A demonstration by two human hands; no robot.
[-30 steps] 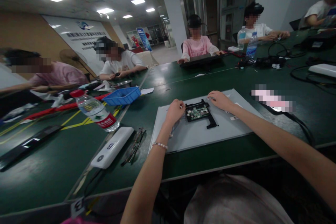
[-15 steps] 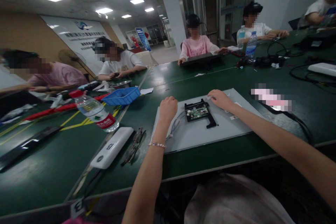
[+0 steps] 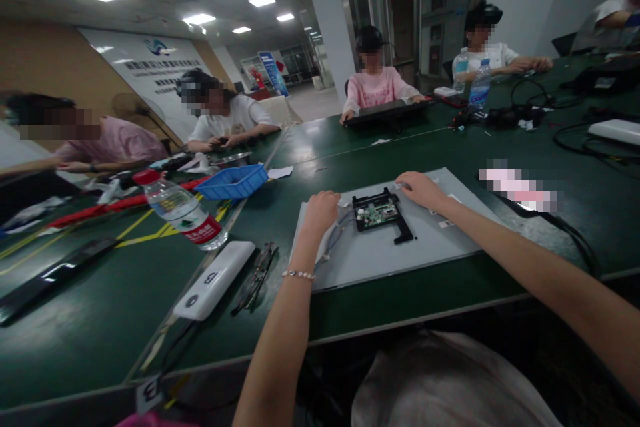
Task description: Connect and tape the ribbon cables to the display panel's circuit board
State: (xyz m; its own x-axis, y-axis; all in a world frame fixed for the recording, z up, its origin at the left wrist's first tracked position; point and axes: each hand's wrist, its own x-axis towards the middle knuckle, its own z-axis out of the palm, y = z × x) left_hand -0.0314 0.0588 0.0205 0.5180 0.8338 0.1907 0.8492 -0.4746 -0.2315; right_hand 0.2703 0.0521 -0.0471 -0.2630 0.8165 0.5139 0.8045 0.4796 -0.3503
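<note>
A flat grey panel (image 3: 360,265) lies on the table in front of me. On it sits a green circuit board (image 3: 376,213) in a black bracket (image 3: 403,230) with one arm toward me. My left hand (image 3: 323,212) rests over the panel's left part, fingers curled; a small white piece (image 3: 344,202) shows by its fingertips, and I cannot tell if it is held. Thin grey wires (image 3: 334,235) run beside that hand. At the bracket's far right corner, my right hand (image 3: 419,189) has its fingers bent together at something small and greyish that is mostly hidden.
To the left are glasses (image 3: 256,277), a white power bank (image 3: 215,280), a tilted-looking water bottle (image 3: 183,213) and a blue tray (image 3: 235,183). A phone (image 3: 517,190) with a cable lies right. Several people sit around the green table (image 3: 425,307).
My left hand has lowered slightly and its fingers have shifted toward the board, with a small white piece now showing beside them. My right hand stays in nearly the same place.
</note>
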